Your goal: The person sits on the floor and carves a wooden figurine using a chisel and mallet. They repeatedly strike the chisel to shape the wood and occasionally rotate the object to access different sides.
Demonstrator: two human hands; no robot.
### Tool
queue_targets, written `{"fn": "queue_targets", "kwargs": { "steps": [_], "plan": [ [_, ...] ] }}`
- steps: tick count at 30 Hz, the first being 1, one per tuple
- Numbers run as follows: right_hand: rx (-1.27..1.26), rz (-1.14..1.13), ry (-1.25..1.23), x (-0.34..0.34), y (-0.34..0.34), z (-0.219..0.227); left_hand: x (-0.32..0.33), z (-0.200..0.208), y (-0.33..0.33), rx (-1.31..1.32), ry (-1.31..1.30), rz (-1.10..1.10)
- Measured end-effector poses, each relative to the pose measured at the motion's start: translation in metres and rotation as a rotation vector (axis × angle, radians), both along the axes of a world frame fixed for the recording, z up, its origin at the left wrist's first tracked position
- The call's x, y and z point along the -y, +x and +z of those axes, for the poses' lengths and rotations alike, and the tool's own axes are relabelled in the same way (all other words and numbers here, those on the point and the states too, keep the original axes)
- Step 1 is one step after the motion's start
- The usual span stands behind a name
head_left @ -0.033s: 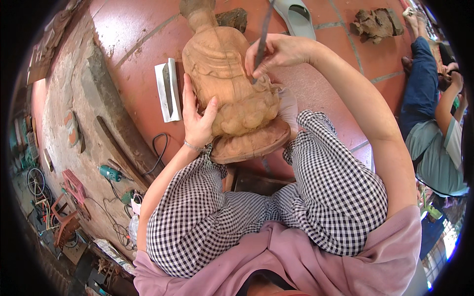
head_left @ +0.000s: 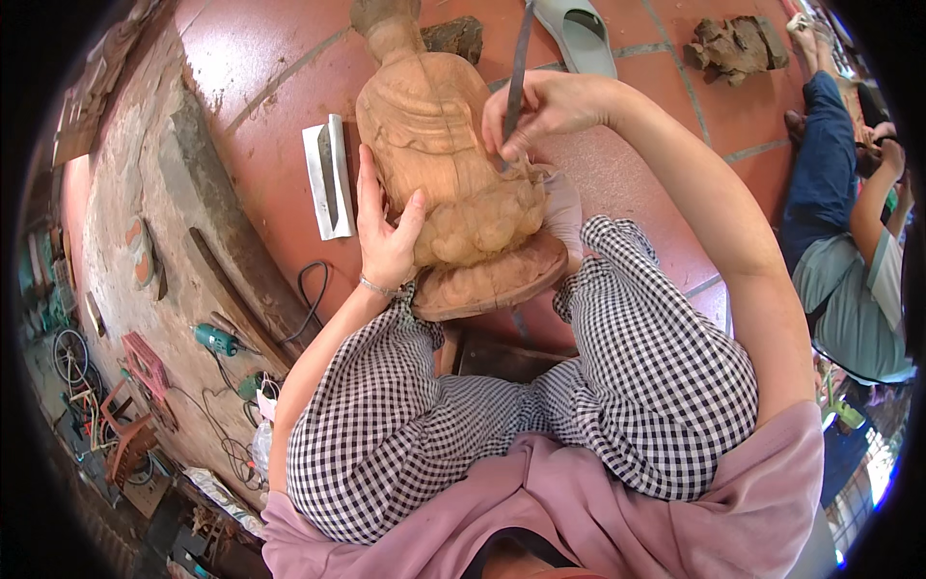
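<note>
A carved wooden statue (head_left: 434,106) of a seated figure, with a rounded petal-like base, leans away from me between my knees. My left hand (head_left: 388,236) holds its left side, fingers stretched along the edge and thumb across the front. In my right hand (head_left: 540,114) is a slim, dark, flat bar-like tool (head_left: 520,68), pinched between thumb and fingers. Its lower tip touches the statue's right side, just above the petal base. Whether that tool is a file or a chisel, I cannot tell.
On the tiled floor (head_left: 260,58) left of the statue, a dark blade-shaped piece lies on white paper (head_left: 317,183). A grey clog (head_left: 576,39) and a rough wood chunk (head_left: 735,48) lie beyond. A green power tool (head_left: 214,338) rests at left; another person (head_left: 849,261) sits at right.
My right hand and the tool have shifted slightly down and to the right along the statue's side. The left hand and the statue have stayed in place.
</note>
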State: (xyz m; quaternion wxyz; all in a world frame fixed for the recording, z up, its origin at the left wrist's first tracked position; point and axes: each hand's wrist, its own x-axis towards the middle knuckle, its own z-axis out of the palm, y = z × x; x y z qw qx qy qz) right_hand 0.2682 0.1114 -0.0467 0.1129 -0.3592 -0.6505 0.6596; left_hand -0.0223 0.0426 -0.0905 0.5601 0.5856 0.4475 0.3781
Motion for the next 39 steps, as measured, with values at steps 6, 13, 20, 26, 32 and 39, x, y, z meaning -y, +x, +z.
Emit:
{"fn": "queue_targets", "kwargs": {
  "steps": [6, 13, 20, 26, 32, 39],
  "plan": [
    [0.043, -0.045, -0.004, 0.003, 0.001, 0.002, 0.001, -0.001, -0.002, -0.011, 0.0, -0.007],
    [0.138, -0.22, 0.016, 0.036, 0.008, 0.0, 0.002, -0.004, -0.005, 0.003, -0.003, -0.006],
    [0.2, -0.449, 0.027, 0.058, -0.002, -0.006, 0.001, -0.002, -0.005, -0.017, 0.013, 0.005],
    [0.255, -0.498, -0.227, 0.047, 0.01, -0.019, -0.002, -0.004, -0.004, -0.059, 0.061, 0.001],
    [0.168, -0.575, -0.165, 0.057, -0.007, -0.008, 0.001, -0.003, -0.005, -0.028, 0.042, 0.02],
    [0.235, -0.572, -0.198, 0.057, -0.003, -0.017, -0.001, -0.005, -0.004, -0.049, 0.047, 0.014]
  ]
}}
